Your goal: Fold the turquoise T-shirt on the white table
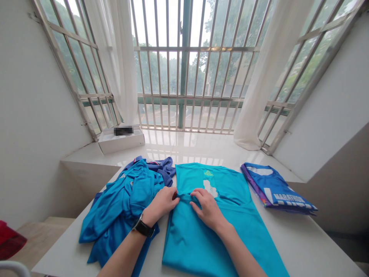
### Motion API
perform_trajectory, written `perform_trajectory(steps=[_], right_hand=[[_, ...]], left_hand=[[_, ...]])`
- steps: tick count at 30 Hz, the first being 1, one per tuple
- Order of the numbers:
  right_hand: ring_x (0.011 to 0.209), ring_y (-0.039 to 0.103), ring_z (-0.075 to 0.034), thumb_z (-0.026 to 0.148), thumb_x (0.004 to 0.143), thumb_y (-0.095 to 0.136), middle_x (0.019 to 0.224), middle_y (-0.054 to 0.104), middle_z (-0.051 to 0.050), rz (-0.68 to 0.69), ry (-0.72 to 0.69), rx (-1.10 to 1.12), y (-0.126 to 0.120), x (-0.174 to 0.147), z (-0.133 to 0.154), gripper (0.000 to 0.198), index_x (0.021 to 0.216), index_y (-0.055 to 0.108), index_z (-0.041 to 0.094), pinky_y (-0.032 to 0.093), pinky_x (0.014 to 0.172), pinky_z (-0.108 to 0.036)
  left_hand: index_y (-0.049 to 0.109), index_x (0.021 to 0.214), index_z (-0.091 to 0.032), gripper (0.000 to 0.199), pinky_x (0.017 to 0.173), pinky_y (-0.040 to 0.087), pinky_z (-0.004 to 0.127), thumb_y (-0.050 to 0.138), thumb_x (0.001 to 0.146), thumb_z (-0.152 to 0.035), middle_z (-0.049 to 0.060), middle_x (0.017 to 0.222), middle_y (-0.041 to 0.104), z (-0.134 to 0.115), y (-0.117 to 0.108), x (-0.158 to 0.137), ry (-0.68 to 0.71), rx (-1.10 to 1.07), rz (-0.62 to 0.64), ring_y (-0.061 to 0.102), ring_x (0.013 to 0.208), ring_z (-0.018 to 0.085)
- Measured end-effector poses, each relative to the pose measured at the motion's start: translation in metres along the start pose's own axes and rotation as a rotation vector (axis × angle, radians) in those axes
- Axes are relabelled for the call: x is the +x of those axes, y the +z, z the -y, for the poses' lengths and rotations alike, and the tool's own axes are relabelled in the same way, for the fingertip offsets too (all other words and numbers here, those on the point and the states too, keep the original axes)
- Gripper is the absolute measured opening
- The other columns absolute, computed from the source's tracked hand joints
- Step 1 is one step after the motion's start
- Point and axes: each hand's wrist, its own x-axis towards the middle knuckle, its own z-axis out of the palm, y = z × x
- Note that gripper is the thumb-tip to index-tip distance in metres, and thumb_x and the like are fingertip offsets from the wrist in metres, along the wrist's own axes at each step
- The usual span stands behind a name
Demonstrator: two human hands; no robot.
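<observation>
A turquoise T-shirt (213, 234) lies partly folded on the table in front of me, with a pale green logo and a white patch near its top. My left hand (163, 203) is closed at the shirt's left edge, thumb and fingers pinching the fabric. On the shirt's middle, beside a crosswise fold, rests my right hand (206, 207) with its fingers bent and apart. A black watch (143, 227) is on my left wrist. Left of the shirt is a crumpled heap of blue shirts (123, 204), close to my left hand.
Folded blue and purple shirts (278, 190) are stacked on the table's right side. Behind the white table (314, 246) is a window ledge (184, 144) with an open white box (122, 141). Barred windows and white curtains (256, 100) stand beyond. Something red (10, 240) shows at lower left.
</observation>
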Motion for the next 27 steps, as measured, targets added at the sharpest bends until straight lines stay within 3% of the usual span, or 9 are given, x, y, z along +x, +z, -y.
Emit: perform_trajectory(steps=[6, 11, 15, 19, 23, 27], right_hand=[[0.11, 0.061, -0.025, 0.021, 0.089, 0.061, 0.119, 0.065, -0.01, 0.02, -0.003, -0.004, 0.002, -0.001, -0.001, 0.021, 0.11, 0.065, 0.024, 0.05, 0.096, -0.041], [0.11, 0.06, -0.025, 0.019, 0.086, 0.063, 0.117, 0.064, -0.009, 0.001, -0.011, -0.005, 0.004, 0.0, -0.002, 0.022, 0.108, 0.065, 0.024, 0.049, 0.097, -0.041], [0.113, 0.058, -0.028, 0.018, 0.085, 0.063, 0.119, 0.063, -0.012, -0.028, -0.012, -0.05, 0.01, -0.001, -0.006, 0.024, 0.109, 0.065, 0.021, 0.049, 0.1, -0.044], [0.122, 0.055, -0.03, 0.016, 0.088, 0.054, 0.126, 0.061, -0.015, -0.034, -0.014, -0.102, 0.014, 0.001, -0.01, 0.028, 0.114, 0.065, 0.017, 0.046, 0.106, -0.049], [0.13, 0.05, -0.032, 0.02, 0.093, 0.051, 0.134, 0.059, -0.016, -0.064, -0.007, -0.12, -0.003, 0.002, -0.006, 0.029, 0.118, 0.064, 0.017, 0.043, 0.109, -0.053], [0.13, 0.053, -0.029, 0.031, 0.096, 0.052, 0.134, 0.061, -0.012, -0.04, 0.001, -0.097, -0.043, -0.026, -0.007, 0.03, 0.123, 0.064, 0.024, 0.045, 0.109, -0.05]], left_hand=[[0.064, 0.107, -0.02, 0.02, 0.069, 0.044, 0.026, 0.058, 0.088, -0.024, 0.006, 0.09, 0.07, 0.001, -0.001, -0.003, -0.022, 0.023, 0.035, 0.066, 0.083, 0.021], [0.057, 0.125, -0.022, 0.034, 0.089, 0.047, 0.033, 0.053, 0.091, -0.021, 0.01, 0.123, 0.062, -0.012, 0.001, -0.006, 0.051, 0.155, -0.008, 0.061, 0.109, 0.025], [0.044, 0.144, -0.02, 0.045, 0.116, 0.029, 0.046, 0.042, 0.101, -0.034, 0.012, 0.152, 0.043, -0.022, 0.026, -0.009, 0.284, 0.161, -0.091, 0.036, 0.142, 0.029], [0.028, 0.155, -0.014, 0.063, 0.122, 0.015, 0.047, 0.033, 0.103, -0.05, 0.014, 0.162, 0.027, -0.019, 0.054, -0.012, 0.344, 0.189, -0.037, 0.02, 0.151, 0.028], [0.028, 0.155, -0.013, 0.07, 0.123, 0.014, 0.046, 0.029, 0.102, -0.058, 0.015, 0.162, 0.027, -0.013, 0.062, -0.012, 0.331, 0.205, -0.024, 0.021, 0.151, 0.028], [0.027, 0.156, -0.013, 0.072, 0.123, 0.013, 0.046, 0.028, 0.101, -0.06, 0.015, 0.163, 0.025, -0.012, 0.058, -0.011, 0.323, 0.193, -0.004, 0.019, 0.151, 0.027]])
